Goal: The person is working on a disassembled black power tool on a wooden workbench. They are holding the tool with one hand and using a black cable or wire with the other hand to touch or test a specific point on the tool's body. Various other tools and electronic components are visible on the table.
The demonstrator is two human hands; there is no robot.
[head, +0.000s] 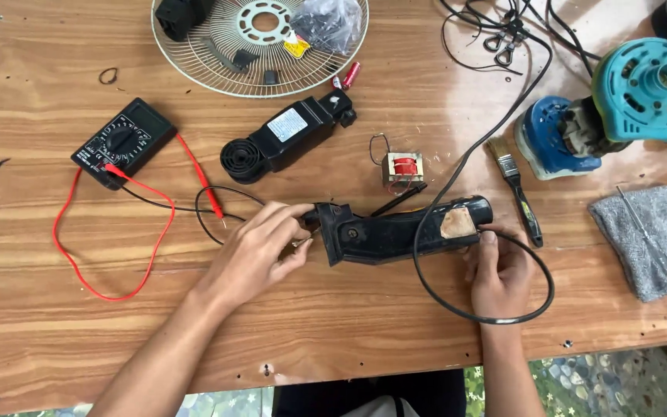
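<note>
Both hands steady the black tool housing (395, 230): left hand (260, 251) pinches its left end, right hand (499, 270) grips the right end beside the looping cord (457, 305); hold it level, cord slack.

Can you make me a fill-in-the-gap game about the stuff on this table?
1. Both hands hold a long black ____ casing on the wooden table.
2. The meter on the left has a black lead and a ____ lead.
3. The paintbrush lies just left of the ____ and teal power tool.
4. The left hand takes the casing's left end, and the right hand takes its ____ end.

Missing words: plastic; red; blue; right
</note>
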